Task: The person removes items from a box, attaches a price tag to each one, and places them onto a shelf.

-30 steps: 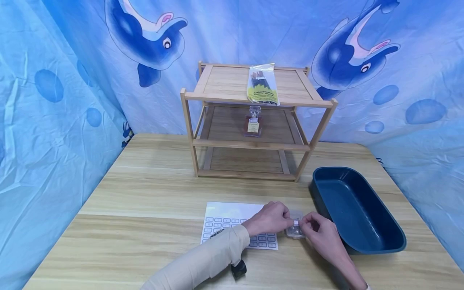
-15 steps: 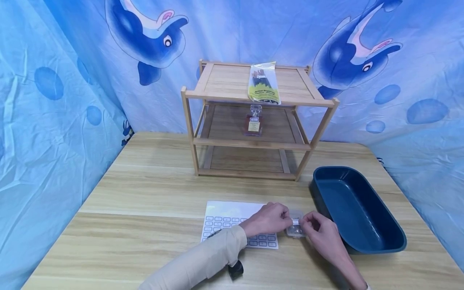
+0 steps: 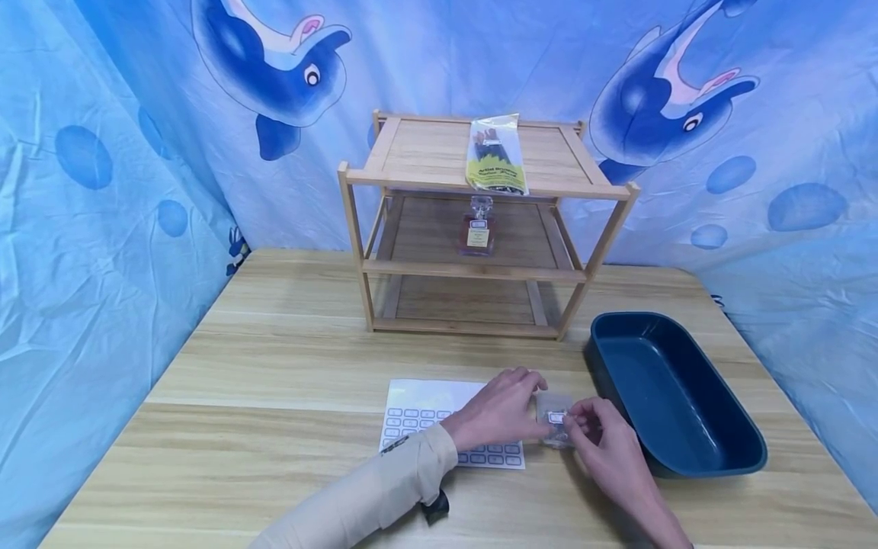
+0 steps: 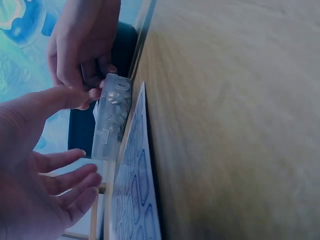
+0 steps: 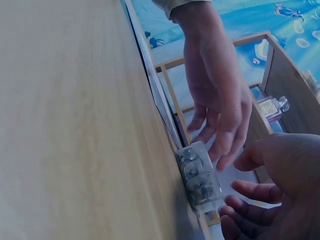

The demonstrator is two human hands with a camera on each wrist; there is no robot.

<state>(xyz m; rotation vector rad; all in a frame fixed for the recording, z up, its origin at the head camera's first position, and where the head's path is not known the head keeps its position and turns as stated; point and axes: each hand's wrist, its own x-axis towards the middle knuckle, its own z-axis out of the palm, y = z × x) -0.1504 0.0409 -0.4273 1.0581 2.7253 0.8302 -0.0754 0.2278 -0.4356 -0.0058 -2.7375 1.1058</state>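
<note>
A small clear plastic box point(image 3: 554, 442) with several shiny pieces inside lies on the table. A small white label with a dark border point(image 3: 556, 418) sits on its top. My left hand point(image 3: 497, 412) is at the box's left side, its fingers spread and its thumb near the label. At the right edge, my right hand point(image 3: 610, 446) has its fingertips beside the label. The right wrist view shows the right thumb and fingers point(image 5: 255, 192) apart. Under my left forearm lies a white sheet of bordered labels point(image 3: 432, 395), partly hidden.
A dark blue bin point(image 3: 675, 404) stands right of my right hand. Behind is a wooden three-tier shelf point(image 3: 473, 267), bearing a packet of artist brushes point(image 3: 495, 156) on top and a glass bottle point(image 3: 477, 229) on the middle tier. A black object point(image 3: 435, 507) is by my left forearm.
Earlier both hands pinched the label's ends over the box. Now the left fingers have spread and drawn back left, and the label lies on the box beside the right fingertips.
</note>
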